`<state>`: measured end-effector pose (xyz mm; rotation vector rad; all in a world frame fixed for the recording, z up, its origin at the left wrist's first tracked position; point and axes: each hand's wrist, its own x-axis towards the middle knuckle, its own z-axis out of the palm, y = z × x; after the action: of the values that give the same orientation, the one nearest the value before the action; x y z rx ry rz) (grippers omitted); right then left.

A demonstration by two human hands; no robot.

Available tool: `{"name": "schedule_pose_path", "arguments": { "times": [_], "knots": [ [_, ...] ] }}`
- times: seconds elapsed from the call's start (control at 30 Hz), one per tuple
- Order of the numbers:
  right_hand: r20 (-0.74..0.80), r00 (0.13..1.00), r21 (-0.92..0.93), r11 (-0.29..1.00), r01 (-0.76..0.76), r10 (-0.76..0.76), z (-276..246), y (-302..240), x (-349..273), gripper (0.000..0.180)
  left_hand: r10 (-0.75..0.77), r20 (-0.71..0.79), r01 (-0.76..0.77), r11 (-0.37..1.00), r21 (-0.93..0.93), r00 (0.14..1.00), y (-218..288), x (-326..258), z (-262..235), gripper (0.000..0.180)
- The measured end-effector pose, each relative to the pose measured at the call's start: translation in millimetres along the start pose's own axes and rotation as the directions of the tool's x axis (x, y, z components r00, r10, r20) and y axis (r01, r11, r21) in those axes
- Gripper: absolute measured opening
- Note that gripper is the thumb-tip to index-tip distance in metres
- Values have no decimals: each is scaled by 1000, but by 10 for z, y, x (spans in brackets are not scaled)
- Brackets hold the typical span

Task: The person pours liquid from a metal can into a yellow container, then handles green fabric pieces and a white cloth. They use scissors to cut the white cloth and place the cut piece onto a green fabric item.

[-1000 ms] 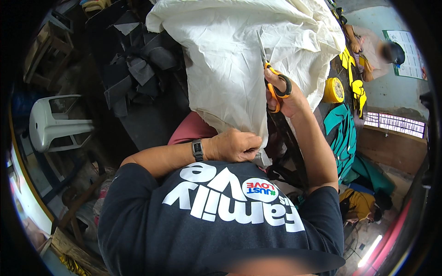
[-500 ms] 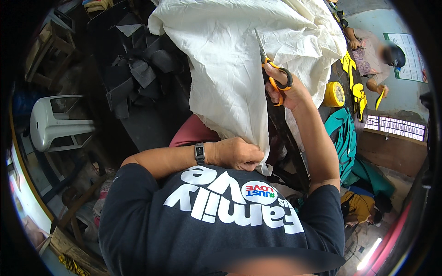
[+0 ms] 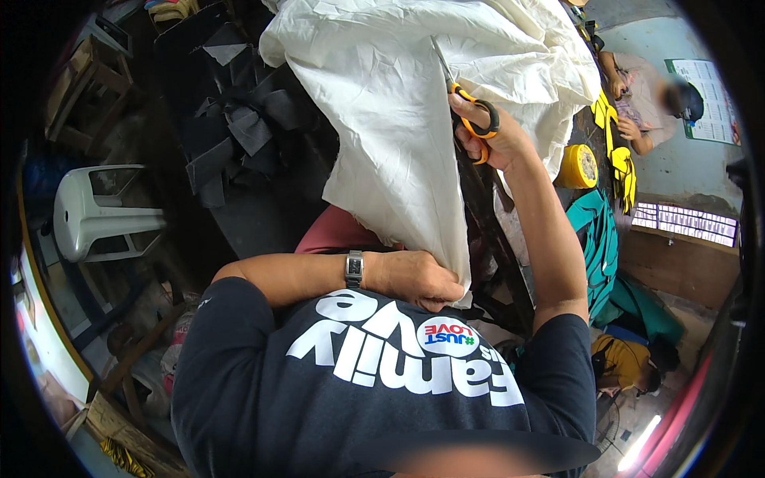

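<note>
A large sheet of white cloth (image 3: 390, 151) lies over the dark table and hangs down toward my lap. My left hand (image 3: 414, 279), with a watch (image 3: 354, 269) at its wrist, is closed on the cloth's near corner, close to my chest. Farther out, my right hand (image 3: 496, 137) holds scissors (image 3: 476, 111) with orange and black handles, fingers through the loops. The blades point away from me along the cloth, at the top of a long cut edge. Whether the blades are fully closed is hard to make out.
Dark fabric pieces (image 3: 247, 119) are heaped on the table at left. A white plastic stool (image 3: 96, 211) stands farther left. On the right are a yellow round tub (image 3: 578, 166), yellow strips (image 3: 617, 155) and teal cloth (image 3: 594, 239). Another person (image 3: 641, 99) sits across the table's right side.
My right hand and the scissors have moved slightly farther away and left along the cloth. The left hand has shifted a little right, still gripping the corner. The other person's hand has drawn back.
</note>
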<state>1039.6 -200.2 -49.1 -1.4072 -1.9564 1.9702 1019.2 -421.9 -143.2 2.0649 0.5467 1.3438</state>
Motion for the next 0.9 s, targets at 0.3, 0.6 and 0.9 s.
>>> {"name": "schedule_pose_path", "arguments": {
  "times": [0.3, 0.6, 0.9],
  "knots": [
    [-86, 988, 34, 991, 130, -127, -137, 89, 85, 40, -65, 81, 68, 997, -34, 995, 28, 124, -117, 18],
    [-227, 947, 187, 944, 273, -229, -970, 64, 320, 36, -282, -938, 513, 846, -146, 199, -770, -379, -1798, 31],
    [-230, 948, 163, 951, 263, -222, -1073, 155, 364, 37, -921, -373, 274, 390, -879, 115, -1644, -643, -1521, 64]
  ]
}}
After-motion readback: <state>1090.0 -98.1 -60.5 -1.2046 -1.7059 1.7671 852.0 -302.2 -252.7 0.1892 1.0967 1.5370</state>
